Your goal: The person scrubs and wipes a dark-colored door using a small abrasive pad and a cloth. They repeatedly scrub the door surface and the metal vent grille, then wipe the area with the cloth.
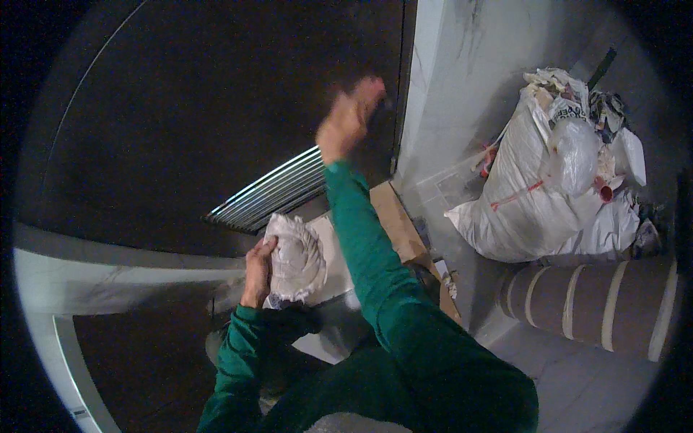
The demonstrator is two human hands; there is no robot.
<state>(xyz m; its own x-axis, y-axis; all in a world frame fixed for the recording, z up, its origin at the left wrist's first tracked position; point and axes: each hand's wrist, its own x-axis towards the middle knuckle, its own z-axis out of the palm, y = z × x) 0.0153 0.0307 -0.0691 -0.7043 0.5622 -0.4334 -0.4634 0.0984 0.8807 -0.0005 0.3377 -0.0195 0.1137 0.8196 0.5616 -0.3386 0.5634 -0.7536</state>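
Observation:
My left hand grips the left edge of a white, moulded, plaster-like piece with a ridged, scalloped rim. Thumb and fingers close on that edge, and the piece sits low in front of my body. Stretched forward, my right hand is up before a dark panel, smeared by motion. I cannot make out how its fingers are set, whether it touches the panel or whether anything is in it. Just below my right wrist, a silver slatted grille runs along the panel's lower part.
Brown cardboard lies beneath my right forearm. On the right, a bulging white sack leans at the wall, with clear plastic and scraps around it. A brown roll with pale bands lies nearer me. A pale curved ledge is at left.

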